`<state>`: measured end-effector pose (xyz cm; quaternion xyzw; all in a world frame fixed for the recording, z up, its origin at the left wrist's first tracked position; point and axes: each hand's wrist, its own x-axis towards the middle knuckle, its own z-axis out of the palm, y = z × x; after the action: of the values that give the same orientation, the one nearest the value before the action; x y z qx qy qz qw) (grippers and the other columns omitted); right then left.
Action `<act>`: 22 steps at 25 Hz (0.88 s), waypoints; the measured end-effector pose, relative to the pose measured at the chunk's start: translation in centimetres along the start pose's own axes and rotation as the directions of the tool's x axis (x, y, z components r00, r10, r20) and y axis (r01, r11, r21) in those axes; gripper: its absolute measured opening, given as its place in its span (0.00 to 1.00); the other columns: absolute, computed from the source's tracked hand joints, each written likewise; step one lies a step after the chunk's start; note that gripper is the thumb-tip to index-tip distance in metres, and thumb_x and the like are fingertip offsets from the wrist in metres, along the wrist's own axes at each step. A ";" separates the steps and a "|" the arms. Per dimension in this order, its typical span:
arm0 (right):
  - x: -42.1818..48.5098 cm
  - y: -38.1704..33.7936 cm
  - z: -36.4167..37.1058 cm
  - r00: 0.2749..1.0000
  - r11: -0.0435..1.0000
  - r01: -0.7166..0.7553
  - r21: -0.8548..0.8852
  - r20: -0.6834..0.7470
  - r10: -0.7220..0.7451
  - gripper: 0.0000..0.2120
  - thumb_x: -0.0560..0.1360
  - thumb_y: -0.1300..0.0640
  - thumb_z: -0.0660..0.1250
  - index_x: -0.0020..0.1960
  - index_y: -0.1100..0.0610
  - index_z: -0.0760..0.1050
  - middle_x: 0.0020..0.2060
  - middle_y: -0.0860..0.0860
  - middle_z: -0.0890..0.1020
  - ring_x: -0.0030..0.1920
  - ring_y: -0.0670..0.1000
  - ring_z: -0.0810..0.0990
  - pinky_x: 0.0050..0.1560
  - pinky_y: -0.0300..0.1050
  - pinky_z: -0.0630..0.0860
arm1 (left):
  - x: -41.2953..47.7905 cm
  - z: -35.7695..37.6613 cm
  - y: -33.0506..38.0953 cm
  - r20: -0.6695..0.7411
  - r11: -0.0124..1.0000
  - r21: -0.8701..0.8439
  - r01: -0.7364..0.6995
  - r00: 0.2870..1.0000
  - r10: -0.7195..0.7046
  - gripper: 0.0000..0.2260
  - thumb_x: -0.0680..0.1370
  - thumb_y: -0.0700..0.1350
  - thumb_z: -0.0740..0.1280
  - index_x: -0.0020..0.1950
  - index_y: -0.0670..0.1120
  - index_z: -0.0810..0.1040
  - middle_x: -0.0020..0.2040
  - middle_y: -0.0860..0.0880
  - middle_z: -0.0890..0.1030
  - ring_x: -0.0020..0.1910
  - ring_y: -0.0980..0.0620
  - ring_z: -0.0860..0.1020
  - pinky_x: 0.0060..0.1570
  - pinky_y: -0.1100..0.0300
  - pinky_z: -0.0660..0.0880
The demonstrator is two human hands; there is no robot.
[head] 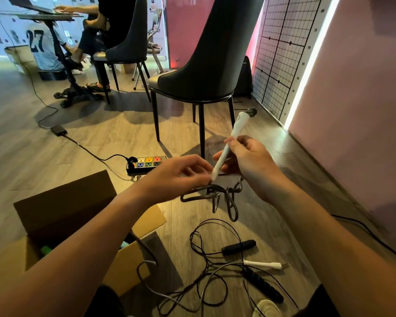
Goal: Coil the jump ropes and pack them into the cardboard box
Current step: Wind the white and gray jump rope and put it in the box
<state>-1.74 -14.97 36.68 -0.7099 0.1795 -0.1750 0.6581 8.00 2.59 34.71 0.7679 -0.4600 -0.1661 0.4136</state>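
My right hand (245, 161) grips a white jump-rope handle (233, 136) that points up and away. Fingers of my left hand (181, 177) pinch the handle's lower tip, where a kinked grey rope (217, 197) hangs in loops below both hands. An open cardboard box (62, 216) stands on the floor at the lower left, partly behind my left forearm, with something green inside. On the floor under my hands lie tangled black ropes (206, 266) with two black handles (238, 247) and another white handle (262, 264).
A dark chair (206, 72) stands just beyond my hands, a pink wall (352, 110) runs along the right. A power strip (144, 164) with a black cable lies on the wooden floor ahead. A seated person and a second chair (126, 46) are at the far left.
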 end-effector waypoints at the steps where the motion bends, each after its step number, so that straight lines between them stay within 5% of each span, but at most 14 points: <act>1: 0.0 0.0 0.1 1.000 0.999 -0.012 0.038 -0.010 0.012 0.11 0.84 0.51 0.59 0.56 0.57 0.75 0.43 0.55 0.87 0.38 0.50 0.83 0.43 0.43 0.81 | -0.1 0.4 0.1 0.099 0.998 0.064 0.011 0.995 -0.017 0.13 0.77 0.48 0.71 0.61 0.52 0.78 0.54 0.51 0.81 0.48 0.55 0.82 0.45 0.59 0.81; 5: 0.1 0.2 0.1 0.998 0.998 -0.037 0.059 -0.048 0.040 0.12 0.84 0.49 0.59 0.58 0.56 0.74 0.42 0.53 0.87 0.38 0.48 0.83 0.42 0.41 0.80 | 0.0 0.8 -0.6 0.073 0.990 0.133 -0.056 0.996 0.047 0.12 0.75 0.39 0.74 0.58 0.46 0.81 0.50 0.49 0.85 0.42 0.57 0.85 0.37 0.65 0.80; 9: 0.6 0.6 -0.3 0.985 0.984 0.013 -0.175 -0.170 -0.043 0.12 0.82 0.45 0.61 0.55 0.54 0.75 0.48 0.56 0.85 0.47 0.53 0.86 0.49 0.51 0.84 | 0.1 0.3 -0.3 -0.092 0.938 0.228 -0.262 0.953 0.289 0.05 0.74 0.43 0.75 0.49 0.46 0.82 0.43 0.53 0.85 0.42 0.59 0.84 0.46 0.63 0.81; 11: 0.5 0.4 -0.5 0.997 0.988 -0.024 -0.155 -0.073 0.013 0.12 0.82 0.47 0.62 0.55 0.56 0.75 0.48 0.57 0.85 0.47 0.53 0.86 0.50 0.51 0.84 | 0.1 0.5 0.2 -0.159 0.916 0.228 -0.330 0.916 0.370 0.05 0.75 0.44 0.73 0.49 0.45 0.82 0.42 0.53 0.84 0.42 0.59 0.83 0.46 0.66 0.79; 15: -0.5 0.0 -0.2 0.953 0.973 -0.086 -0.212 0.266 0.142 0.15 0.83 0.48 0.61 0.52 0.58 0.80 0.41 0.54 0.85 0.40 0.50 0.84 0.46 0.47 0.81 | 0.2 0.9 0.3 -0.327 0.971 0.050 -0.236 0.914 0.239 0.03 0.77 0.42 0.72 0.49 0.44 0.81 0.40 0.50 0.84 0.38 0.55 0.84 0.40 0.59 0.82; 18: -0.6 0.0 0.2 0.935 0.972 -0.103 -0.213 0.312 0.168 0.17 0.83 0.49 0.60 0.47 0.58 0.82 0.39 0.54 0.84 0.39 0.50 0.82 0.44 0.47 0.78 | 0.7 0.9 -0.3 -0.421 0.977 0.126 -0.170 0.883 0.208 0.04 0.78 0.45 0.71 0.48 0.46 0.80 0.44 0.50 0.81 0.40 0.53 0.83 0.37 0.53 0.82; 22: -0.5 0.0 0.9 0.911 0.982 -0.181 -0.054 0.366 0.189 0.20 0.80 0.46 0.66 0.56 0.64 0.80 0.43 0.56 0.81 0.36 0.49 0.79 0.37 0.41 0.78 | 1.0 0.8 -0.5 -0.478 0.993 0.053 -0.103 0.871 0.116 0.06 0.77 0.46 0.72 0.45 0.46 0.77 0.56 0.51 0.74 0.53 0.51 0.79 0.43 0.55 0.83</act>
<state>-1.77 -13.97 36.58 -0.7162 0.1205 0.0264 0.6869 8.32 1.45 33.95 0.7632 -0.3879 0.0592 0.5133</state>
